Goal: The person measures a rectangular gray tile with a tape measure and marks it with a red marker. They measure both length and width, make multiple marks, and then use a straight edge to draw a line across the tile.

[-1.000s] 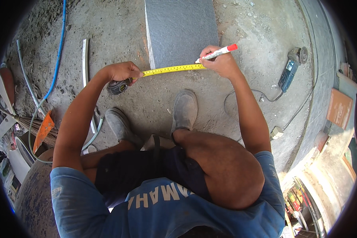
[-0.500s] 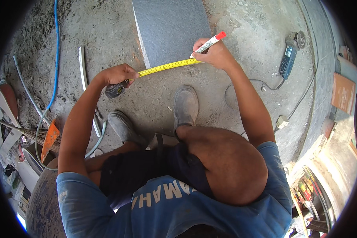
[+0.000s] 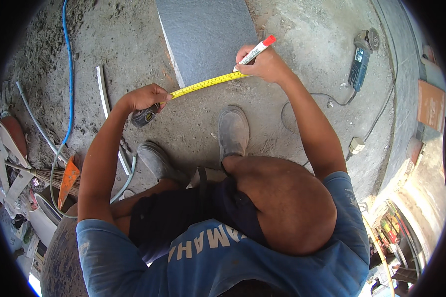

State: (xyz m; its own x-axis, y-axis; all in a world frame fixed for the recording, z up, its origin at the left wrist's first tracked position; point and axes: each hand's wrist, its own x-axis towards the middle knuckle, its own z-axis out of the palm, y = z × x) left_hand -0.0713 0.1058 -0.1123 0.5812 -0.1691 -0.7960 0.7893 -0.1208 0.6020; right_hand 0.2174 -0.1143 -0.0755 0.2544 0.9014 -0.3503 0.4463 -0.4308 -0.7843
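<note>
A dark grey stone tile (image 3: 208, 34) lies on the dusty ground at the top of the view, its near edge toward me. Along that edge runs the yellow blade of a tape measure (image 3: 203, 86). My left hand (image 3: 146, 97) is closed on the tape measure, thumb on the blade and the dark case (image 3: 144, 115) hanging below the fingers. Held in my right hand (image 3: 265, 67) is a white marker (image 3: 254, 51) with a red end pointing up and away. Its lower end is at the tile's near right corner, by the blade; the fingers partly hide the blade's end.
A blue angle grinder (image 3: 359, 69) with its cord lies to the right. On the left are a white strip (image 3: 102, 91), a blue hose (image 3: 68, 54) and an orange piece (image 3: 68, 180) near a broom. My shoes (image 3: 233, 131) stand close to the tape.
The view has shifted slightly. My left hand keeps its hold on the tape measure and my right hand on the marker; the blade remains along the tile's near edge.
</note>
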